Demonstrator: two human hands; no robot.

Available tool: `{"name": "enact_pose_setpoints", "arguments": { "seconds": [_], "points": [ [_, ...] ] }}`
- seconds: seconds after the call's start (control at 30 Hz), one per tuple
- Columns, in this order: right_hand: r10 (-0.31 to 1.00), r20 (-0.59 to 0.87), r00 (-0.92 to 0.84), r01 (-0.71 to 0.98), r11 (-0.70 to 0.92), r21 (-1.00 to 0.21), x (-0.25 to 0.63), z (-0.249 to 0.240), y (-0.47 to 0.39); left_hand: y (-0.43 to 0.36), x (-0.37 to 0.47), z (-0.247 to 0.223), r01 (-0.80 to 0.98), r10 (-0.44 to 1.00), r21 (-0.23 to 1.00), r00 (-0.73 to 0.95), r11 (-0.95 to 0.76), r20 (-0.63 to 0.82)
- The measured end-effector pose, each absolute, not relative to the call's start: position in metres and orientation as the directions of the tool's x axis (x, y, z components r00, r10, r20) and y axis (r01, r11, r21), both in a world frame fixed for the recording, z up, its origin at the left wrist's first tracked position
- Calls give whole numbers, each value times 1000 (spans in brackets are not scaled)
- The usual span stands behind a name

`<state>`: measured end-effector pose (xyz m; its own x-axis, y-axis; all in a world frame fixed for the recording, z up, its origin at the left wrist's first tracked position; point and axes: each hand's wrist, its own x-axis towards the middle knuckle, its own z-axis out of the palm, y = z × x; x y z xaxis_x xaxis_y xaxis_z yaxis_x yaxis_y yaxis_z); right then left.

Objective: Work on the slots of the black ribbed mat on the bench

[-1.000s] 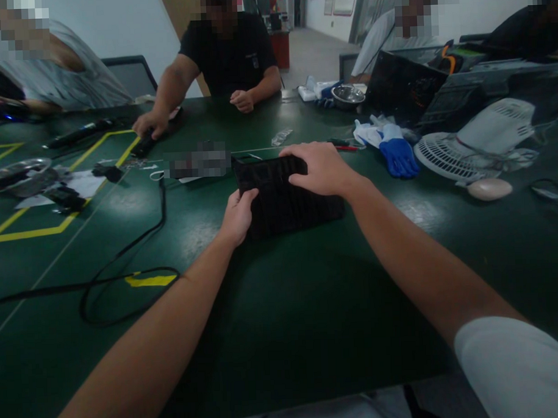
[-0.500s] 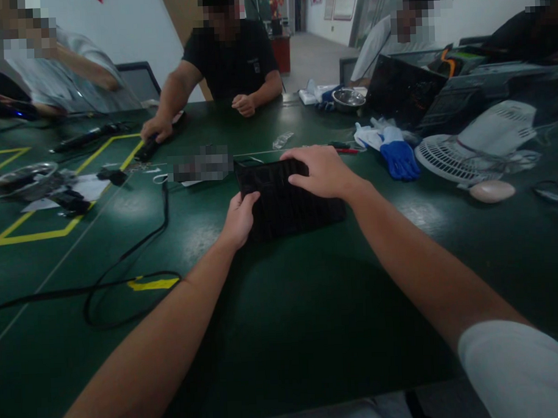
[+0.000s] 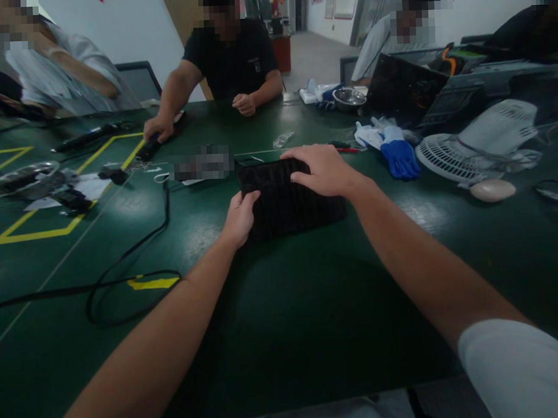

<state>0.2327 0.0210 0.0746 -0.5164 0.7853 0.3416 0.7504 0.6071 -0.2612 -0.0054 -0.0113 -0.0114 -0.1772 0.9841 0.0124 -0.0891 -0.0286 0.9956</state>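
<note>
Movement since one second earlier is slight: the whole scene sits a little further right and lower in the head view, and the person at the upper left (image 3: pixel 68 70) has changed the angle of one arm. Both working hands keep almost the same position on the black panelled item (image 3: pixel 291 211).

Head view, centre: the black panelled item is tilted up toward the worker, over the green table (image 3: pixel 301 330). Left hand (image 3: pixel 240 221): closed on the left edge, thumb on the front face, remaining fingers hidden behind. Right hand (image 3: pixel 327 171): partly open, curved over the upper edge, thumb against the front face; how firmly it grips, I cannot tell.

Left of centre: a black cable (image 3: pixel 166 207) runs down into a loop beside a piece of yellow tape (image 3: pixel 154 283). Just beyond the item's upper left corner lies a pixelated object (image 3: pixel 203 164).

Right of centre: a blue-and-white glove pair (image 3: pixel 398 158) rests near a white slotted housing (image 3: pixel 446 158), with a pale oval object (image 3: pixel 492 190) just below it.

Upper centre: a co-worker in black (image 3: pixel 235 61) rests one hand (image 3: pixel 159 127) on a dark handheld object (image 3: pixel 147 149).
</note>
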Motion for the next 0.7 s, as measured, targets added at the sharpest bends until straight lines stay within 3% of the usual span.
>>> {"name": "enact_pose_setpoints", "arguments": {
  "seconds": [0.7],
  "points": [
    [763,358,-539,729,635,-256,234,73,23,-11,-8,-12,-48,985,999,-170,-24,16]
  ]
}}
